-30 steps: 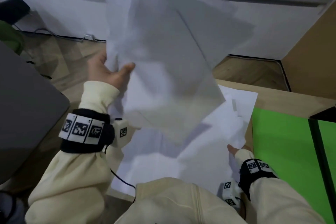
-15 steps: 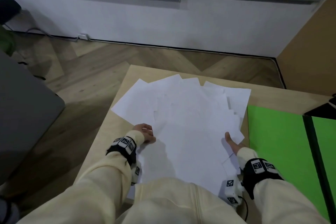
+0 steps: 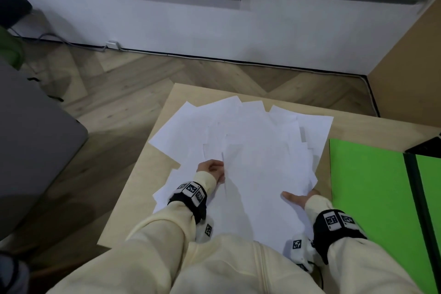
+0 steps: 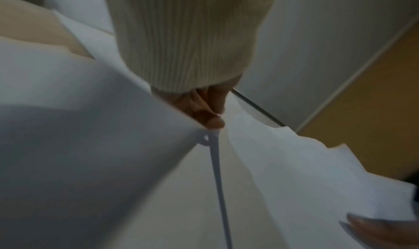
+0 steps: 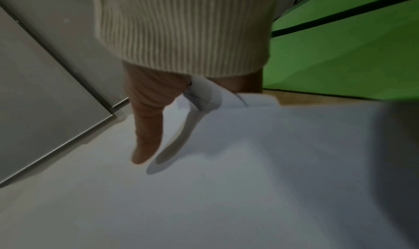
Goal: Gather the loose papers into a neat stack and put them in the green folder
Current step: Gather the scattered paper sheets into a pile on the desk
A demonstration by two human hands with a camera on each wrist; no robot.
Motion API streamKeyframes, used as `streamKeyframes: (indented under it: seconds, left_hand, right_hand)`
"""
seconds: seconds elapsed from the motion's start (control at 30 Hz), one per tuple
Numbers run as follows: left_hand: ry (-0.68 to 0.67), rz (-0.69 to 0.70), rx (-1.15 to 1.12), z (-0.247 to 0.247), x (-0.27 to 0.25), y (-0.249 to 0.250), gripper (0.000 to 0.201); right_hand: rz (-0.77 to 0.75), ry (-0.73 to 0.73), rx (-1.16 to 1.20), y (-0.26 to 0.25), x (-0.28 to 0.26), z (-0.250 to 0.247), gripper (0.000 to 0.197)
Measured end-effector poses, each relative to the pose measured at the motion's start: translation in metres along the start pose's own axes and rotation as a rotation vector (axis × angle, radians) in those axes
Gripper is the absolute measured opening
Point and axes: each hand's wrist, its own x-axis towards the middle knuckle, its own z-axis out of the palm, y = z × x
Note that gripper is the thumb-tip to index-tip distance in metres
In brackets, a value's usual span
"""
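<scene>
— At the near edge of the table [image 3: 148, 174], what did you see first?

— I saw the two cream sleeves [image 3: 167, 234] with black wrist bands. The left hand [image 3: 211, 169] lay on the left part of the loose papers [image 3: 262, 162], and its fingers were curled and pinching the edge of one sheet, which stood a little lifted. In the left wrist view the fingertips [image 4: 213, 122] met on that edge.

— And the other hand?

— The right hand [image 3: 298, 198] was at the right near corner of the papers. Its thumb [image 5: 147, 127] lay straight on top of the sheets. The other fingers were hidden under the paper, so I could not tell if it really gripped them.

— Where were the papers?

— They were spread on the table in a fan, overlapping, their corners pointing different ways. The green folder [image 3: 370, 198] lay open just beside them on the right, flat, with a dark spine [image 3: 415, 198] down its middle.

— And farther?

— Beyond the table I saw the wooden floor [image 3: 214, 74] and a white wall [image 3: 214, 26].
</scene>
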Motion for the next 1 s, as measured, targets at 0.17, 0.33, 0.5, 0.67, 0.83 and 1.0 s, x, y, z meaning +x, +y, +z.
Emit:
streamKeyframes:
  seconds: [0.17, 0.33, 0.5, 0.67, 0.83, 1.0]
  left_hand:
    - [0.155, 0.004, 0.552, -0.037, 0.014, 0.001, 0.040]
    - [0.302, -0.139, 0.841, -0.092, 0.009, -0.010, 0.068]
    - [0.134, -0.112, 0.775, -0.095, 0.007, -0.020, 0.055]
    - [0.172, 0.015, 0.508, -0.096, 0.007, -0.021, 0.040]
    - [0.322, 0.070, 0.424, -0.115, 0.014, -0.006, 0.046]
    - [0.175, -0.053, 0.589, -0.116, 0.007, -0.002, 0.059]
  right_hand:
    - [0.050, 0.058, 0.048, 0.004, 0.007, 0.005, 0.090]
    - [0.086, 0.119, 0.230, -0.005, -0.011, 0.007, 0.067]
    - [0.061, 0.112, 0.240, -0.004, 0.006, 0.014, 0.091]
    - [0.032, 0.095, 0.180, -0.001, 0.001, 0.004, 0.074]
    - [-0.019, 0.243, 0.305, 0.017, 0.010, 0.003, 0.076]
    - [-0.026, 0.179, 0.356, 0.019, 0.007, 0.000, 0.066]
